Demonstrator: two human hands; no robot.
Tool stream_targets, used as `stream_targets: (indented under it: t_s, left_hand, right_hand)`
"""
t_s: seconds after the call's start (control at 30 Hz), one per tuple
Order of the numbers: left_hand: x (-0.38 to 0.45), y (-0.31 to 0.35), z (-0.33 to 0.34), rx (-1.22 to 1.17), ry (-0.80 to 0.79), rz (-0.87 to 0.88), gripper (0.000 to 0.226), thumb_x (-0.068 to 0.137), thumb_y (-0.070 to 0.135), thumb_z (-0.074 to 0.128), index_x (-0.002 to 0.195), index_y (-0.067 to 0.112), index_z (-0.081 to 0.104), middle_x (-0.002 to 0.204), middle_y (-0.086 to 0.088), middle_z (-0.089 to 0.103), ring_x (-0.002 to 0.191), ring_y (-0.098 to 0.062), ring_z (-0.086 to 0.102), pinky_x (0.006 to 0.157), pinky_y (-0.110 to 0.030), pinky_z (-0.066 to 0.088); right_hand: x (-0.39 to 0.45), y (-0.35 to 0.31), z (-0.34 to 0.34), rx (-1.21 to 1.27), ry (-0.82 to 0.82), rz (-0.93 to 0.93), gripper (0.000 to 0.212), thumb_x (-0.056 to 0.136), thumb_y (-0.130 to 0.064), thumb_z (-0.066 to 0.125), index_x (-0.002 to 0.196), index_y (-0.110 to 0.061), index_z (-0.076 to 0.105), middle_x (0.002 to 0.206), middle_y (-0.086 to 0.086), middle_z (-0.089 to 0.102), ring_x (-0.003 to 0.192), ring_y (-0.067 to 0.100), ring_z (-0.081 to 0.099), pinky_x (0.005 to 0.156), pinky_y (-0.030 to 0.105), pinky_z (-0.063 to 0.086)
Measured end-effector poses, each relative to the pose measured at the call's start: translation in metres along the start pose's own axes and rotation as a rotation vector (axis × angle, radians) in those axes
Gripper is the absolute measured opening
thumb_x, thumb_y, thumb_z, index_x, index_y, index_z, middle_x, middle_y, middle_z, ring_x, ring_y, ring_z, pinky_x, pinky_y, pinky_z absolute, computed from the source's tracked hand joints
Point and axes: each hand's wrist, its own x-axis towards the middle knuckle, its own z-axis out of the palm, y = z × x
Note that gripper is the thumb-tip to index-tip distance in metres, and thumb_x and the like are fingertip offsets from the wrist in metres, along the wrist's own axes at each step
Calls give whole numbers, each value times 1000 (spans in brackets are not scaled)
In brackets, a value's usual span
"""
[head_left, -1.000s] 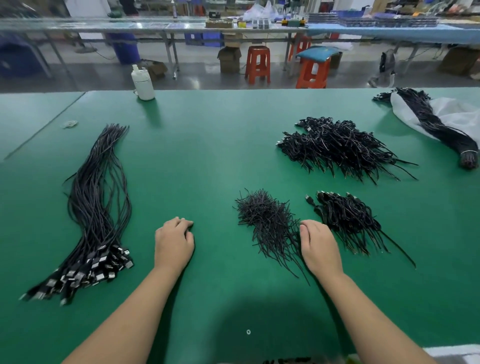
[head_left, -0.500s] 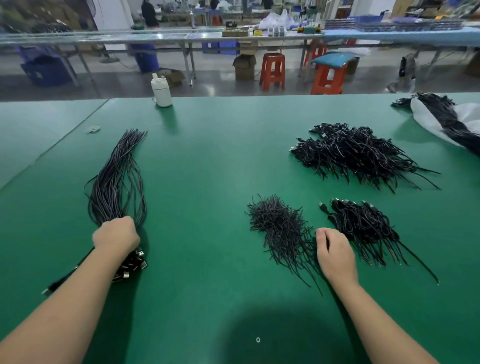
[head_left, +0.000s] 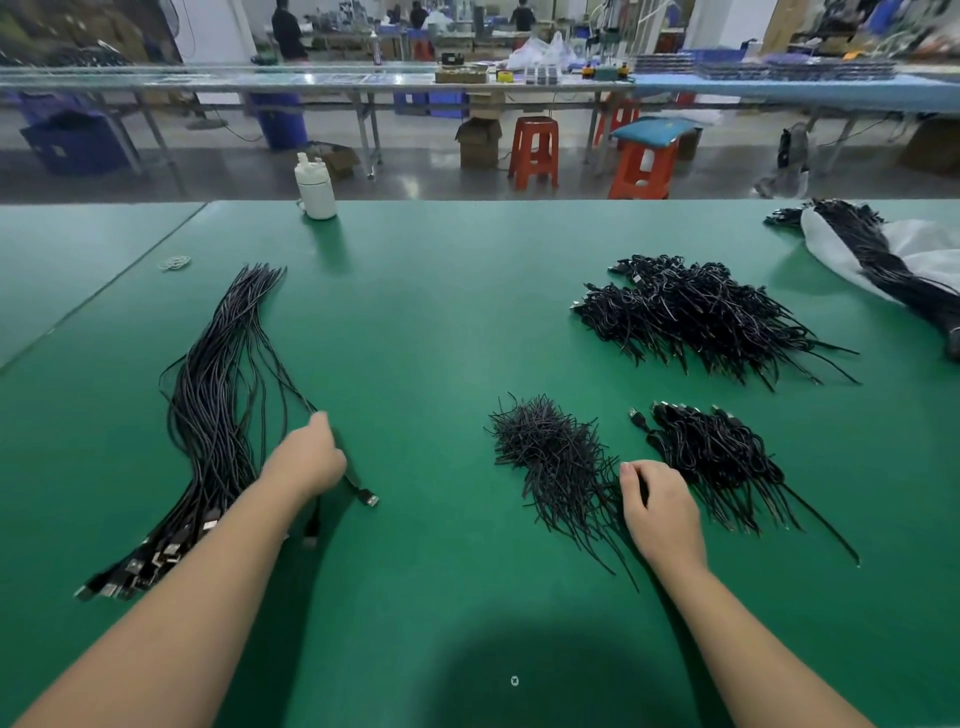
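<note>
A long bundle of black USB cables (head_left: 218, 415) lies on the left of the green table (head_left: 431, 322), its metal plugs nearest me. My left hand (head_left: 306, 460) holds one or two cables (head_left: 363, 493) drawn out of the bundle to its right, a plug end hanging just past the hand. My right hand (head_left: 657, 506) rests with curled fingers on the table between a pile of short black wire ties (head_left: 550, 452) and a small heap of folded black cables (head_left: 711, 457). Whether it pinches a tie is hidden.
A larger heap of folded cables (head_left: 696, 312) lies at the back right. A white bag with another cable bundle (head_left: 893, 254) sits at the far right edge. A white bottle (head_left: 314, 187) stands at the far table edge, a rubber band (head_left: 174, 263) at the left.
My left hand went left to the long bundle, gripped it near the plugs, then moved right with cables pulled out. My right hand stayed by the wire ties.
</note>
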Motion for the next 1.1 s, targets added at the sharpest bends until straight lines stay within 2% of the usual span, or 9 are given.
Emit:
stream_targets:
  t_s: [0.1, 0.2, 0.33, 0.43, 0.53, 0.67, 0.8, 0.93, 1.1]
  left_hand:
    - [-5, 21, 13, 71, -27, 123, 35, 96, 19, 42, 129, 13, 49, 112, -8, 64, 89, -25, 62, 75, -37, 54]
    - [-7, 40, 19, 68, -46, 232, 27, 97, 25, 42, 103, 8, 63, 107, -11, 68, 96, -29, 61, 85, -37, 53]
    - [-12, 56, 23, 47, -136, 384, 32, 98, 15, 39, 111, 10, 67, 117, -8, 68, 108, -26, 60, 92, -31, 49]
    - [-14, 55, 22, 225, -127, 438, 39, 89, 12, 42, 114, 28, 67, 116, 3, 67, 105, -21, 62, 81, -31, 51]
    - [-15, 53, 22, 347, -61, 473, 29, 91, 22, 52, 108, 38, 69, 104, 9, 61, 99, -18, 62, 70, -26, 44]
    - [-15, 52, 23, 390, -26, 553, 25, 94, 22, 52, 107, 35, 69, 96, 7, 45, 95, -17, 54, 67, -28, 41]
    - [-16, 56, 24, 444, -56, 632, 32, 92, 13, 46, 108, 32, 67, 104, 4, 59, 105, -19, 50, 75, -30, 41]
    - [-21, 66, 26, 481, -116, 596, 27, 90, 20, 48, 111, 29, 62, 101, 2, 68, 95, -21, 60, 72, -28, 38]
    - [-24, 76, 30, 428, -211, 614, 28, 88, 29, 66, 115, 31, 57, 100, 3, 48, 91, -19, 51, 69, -30, 37]
  right_hand:
    - [-1, 0, 0, -3, -5, -3, 30, 101, -44, 40, 102, -24, 63, 97, -13, 59, 96, 7, 52, 81, 27, 40]
    - [-2, 0, -1, -2, -5, -4, 31, 101, -43, 41, 103, -23, 64, 99, -12, 60, 98, 7, 51, 82, 28, 41]
    - [-1, -1, -1, 4, -5, -8, 32, 101, -43, 40, 103, -22, 64, 99, -11, 61, 98, 8, 52, 82, 28, 42]
    - [-2, -1, -1, 0, -7, -10, 30, 101, -43, 41, 102, -23, 64, 98, -11, 61, 97, 8, 52, 81, 28, 42]
    - [-2, -1, -1, 0, -7, -10, 30, 101, -44, 42, 102, -23, 63, 97, -12, 59, 97, 7, 51, 81, 27, 41]
    - [-2, -2, -2, 1, -5, -14, 30, 100, -44, 42, 101, -23, 63, 96, -12, 59, 96, 8, 52, 80, 27, 41]
    - [-2, -3, -2, 5, -5, -16, 31, 100, -45, 41, 101, -22, 63, 97, -12, 60, 96, 8, 53, 80, 28, 42]
    - [-1, -3, -2, 3, -2, -16, 30, 100, -44, 43, 102, -22, 64, 97, -12, 60, 97, 7, 52, 80, 27, 42]
    - [-1, -2, -2, -2, -7, -8, 34, 100, -46, 41, 105, -22, 64, 100, -11, 60, 98, 7, 52, 82, 27, 41]
